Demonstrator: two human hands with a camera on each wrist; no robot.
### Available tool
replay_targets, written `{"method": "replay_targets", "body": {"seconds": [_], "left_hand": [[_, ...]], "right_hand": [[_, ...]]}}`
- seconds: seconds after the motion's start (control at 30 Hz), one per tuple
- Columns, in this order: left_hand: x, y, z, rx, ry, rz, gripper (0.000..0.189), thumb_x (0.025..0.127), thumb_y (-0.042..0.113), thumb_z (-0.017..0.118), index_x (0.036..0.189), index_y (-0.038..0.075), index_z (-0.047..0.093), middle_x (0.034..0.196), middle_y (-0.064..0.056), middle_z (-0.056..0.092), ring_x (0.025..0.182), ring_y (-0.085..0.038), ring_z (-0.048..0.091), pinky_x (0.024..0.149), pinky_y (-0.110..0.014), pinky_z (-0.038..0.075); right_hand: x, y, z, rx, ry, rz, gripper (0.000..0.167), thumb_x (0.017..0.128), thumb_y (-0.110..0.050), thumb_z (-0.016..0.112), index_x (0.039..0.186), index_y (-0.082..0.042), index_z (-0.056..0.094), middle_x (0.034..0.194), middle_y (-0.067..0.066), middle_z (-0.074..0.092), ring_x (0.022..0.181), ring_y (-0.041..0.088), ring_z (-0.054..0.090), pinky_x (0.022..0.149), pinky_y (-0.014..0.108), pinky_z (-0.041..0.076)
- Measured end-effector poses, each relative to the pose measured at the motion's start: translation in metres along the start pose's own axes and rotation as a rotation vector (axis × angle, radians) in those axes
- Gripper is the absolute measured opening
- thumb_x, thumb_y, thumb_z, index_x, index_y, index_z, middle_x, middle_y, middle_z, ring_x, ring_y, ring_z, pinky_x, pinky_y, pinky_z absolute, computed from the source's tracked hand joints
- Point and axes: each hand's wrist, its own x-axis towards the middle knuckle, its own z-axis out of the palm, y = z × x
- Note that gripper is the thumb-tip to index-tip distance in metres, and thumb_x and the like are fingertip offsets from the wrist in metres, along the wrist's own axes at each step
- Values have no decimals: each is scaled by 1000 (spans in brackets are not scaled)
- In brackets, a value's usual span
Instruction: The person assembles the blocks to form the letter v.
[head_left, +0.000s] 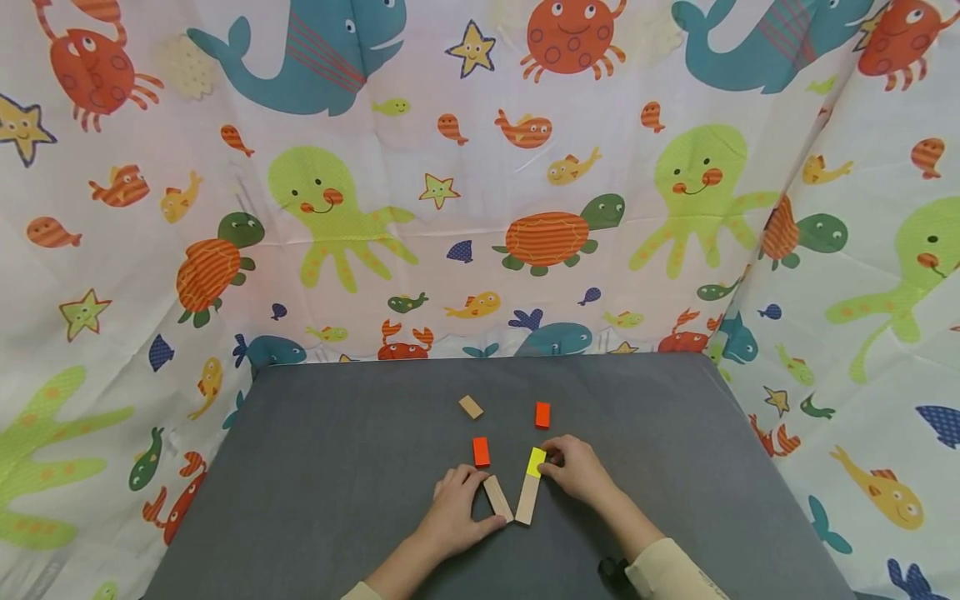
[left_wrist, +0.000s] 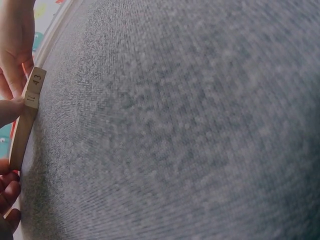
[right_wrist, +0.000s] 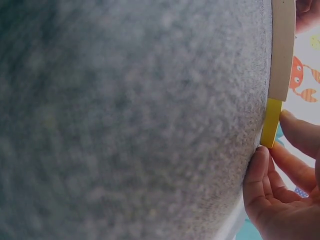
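Note:
Two long plain wooden blocks lie on the grey cloth in a V, their near ends meeting. My left hand [head_left: 453, 510] holds the left long block [head_left: 498, 498], thumb at its near end and fingers at its far end. A short yellow block [head_left: 536, 462] sits end to end with the far end of the right long block [head_left: 527, 500]. My right hand [head_left: 579, 469] pinches that yellow block [right_wrist: 271, 123] between thumb and fingers. Dark markings show on the near ends of the long blocks in the left wrist view.
Beyond the V lie a red-orange block [head_left: 481, 452], a second red-orange block [head_left: 542, 414] and a short plain wooden block [head_left: 471, 407]. A grey cloth [head_left: 337, 450] covers the table. A curtain [head_left: 465, 283] printed with sea animals hangs behind and at the sides.

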Motion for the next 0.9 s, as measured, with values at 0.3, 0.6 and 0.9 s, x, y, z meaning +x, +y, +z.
{"method": "replay_targets", "body": {"seconds": [0.3, 0.6, 0.9], "left_hand": [[0, 0, -1, 3, 3, 5, 75, 80, 64, 75, 136, 17, 60, 127, -1, 55, 116, -22, 49, 101, -52, 41], [0, -1, 0, -2, -1, 3, 75, 80, 65, 74, 136, 18, 60, 126, 0, 55, 115, -21, 49, 100, -51, 41], [-1, -1, 0, -7, 9, 13, 74, 79, 65, 75, 135, 18, 61, 125, 0, 55, 114, -20, 49, 99, -50, 41]], "right_hand": [[-1, -2, 0, 8, 7, -10, 26, 85, -14, 81, 109, -7, 74, 96, 2, 66, 82, 11, 60, 74, 35, 52], [-2, 0, 0, 2, 22, -47, 22, 91, -9, 73, 113, -8, 73, 99, 3, 67, 84, 12, 61, 77, 37, 53], [2, 0, -7, 17, 30, -36, 33, 90, -10, 75, 122, -5, 68, 111, 8, 69, 90, 17, 65, 81, 40, 56]]}}
